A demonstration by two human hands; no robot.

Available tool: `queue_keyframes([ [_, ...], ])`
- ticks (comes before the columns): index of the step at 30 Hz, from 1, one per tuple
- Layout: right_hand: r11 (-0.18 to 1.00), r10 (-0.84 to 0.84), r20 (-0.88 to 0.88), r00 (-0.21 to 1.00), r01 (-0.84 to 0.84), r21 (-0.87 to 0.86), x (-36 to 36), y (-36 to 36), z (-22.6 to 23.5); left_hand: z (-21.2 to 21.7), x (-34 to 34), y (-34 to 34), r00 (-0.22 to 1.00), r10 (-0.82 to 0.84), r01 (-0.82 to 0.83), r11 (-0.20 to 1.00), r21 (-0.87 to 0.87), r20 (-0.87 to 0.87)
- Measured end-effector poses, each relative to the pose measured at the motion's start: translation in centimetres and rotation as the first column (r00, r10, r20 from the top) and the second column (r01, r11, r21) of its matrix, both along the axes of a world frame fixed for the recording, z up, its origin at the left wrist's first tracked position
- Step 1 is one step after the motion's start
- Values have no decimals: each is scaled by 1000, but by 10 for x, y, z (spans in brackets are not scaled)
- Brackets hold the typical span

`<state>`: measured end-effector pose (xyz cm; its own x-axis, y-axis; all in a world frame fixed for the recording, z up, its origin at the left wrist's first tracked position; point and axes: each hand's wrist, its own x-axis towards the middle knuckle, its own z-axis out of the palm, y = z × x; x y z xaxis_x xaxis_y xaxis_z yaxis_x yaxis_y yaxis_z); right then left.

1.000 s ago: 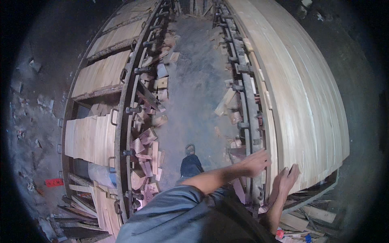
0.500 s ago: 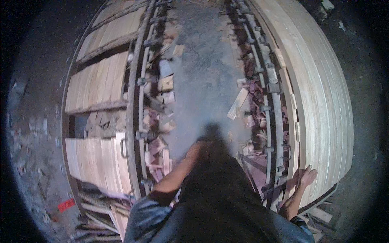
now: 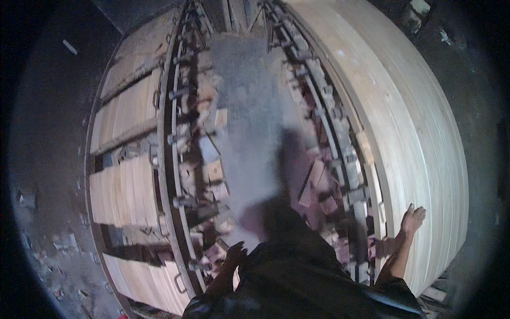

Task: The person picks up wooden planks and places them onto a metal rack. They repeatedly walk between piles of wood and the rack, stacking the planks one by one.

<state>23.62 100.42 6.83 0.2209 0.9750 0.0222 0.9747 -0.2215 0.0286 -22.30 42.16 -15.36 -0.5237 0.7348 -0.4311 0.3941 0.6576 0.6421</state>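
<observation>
Resting part-open on boards point(image 3: 417, 138), right of frame, my empty right fingers point(image 3: 419, 212) perhaps steady me. My left fingers point(image 3: 237, 248) hang half-open, seemingly empty.

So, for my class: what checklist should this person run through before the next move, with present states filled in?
1. Bare right hand at the long, pale wooden panel on the right: ok; it is over the panel's surface, though pressure cannot be judged.
2. Bare left hand free: cannot tell for certain; it is in shadow, with nothing visible in it.
3. Edges of the grey floor tidy: not ok; pale wooden offcuts lie along both sides.
4. Dark metal bolts along the left rack tight: cannot tell.
5. Feet safely placed: cannot tell; they are hidden.
</observation>
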Motion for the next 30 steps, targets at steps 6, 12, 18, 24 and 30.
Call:
queue_keyframes([
  [6, 963, 241, -64, 968, -230, 138, -184, 137, 7, 28, -155, 56, 939, 253, -250, 967, 42, -232],
  [12, 874, 452, -90, 888, -420, 245, -386, 213, 21, 33, -235, 155, 958, 249, -257, 966, -34, -145],
  [18, 909, 386, -130, 913, -352, 222, -517, 267, 30, -3, -312, 223, 974, 222, -224, 946, -233, -35],
  [24, 968, 145, -87, 986, -123, 221, -540, 294, 11, -3, -487, 302, 988, 129, -146, 957, -252, -84],
  [30, 891, 184, -74, 980, -135, 432, -603, 307, 44, 5, -709, 417, 756, -161, 204, 979, -5, -635],
])
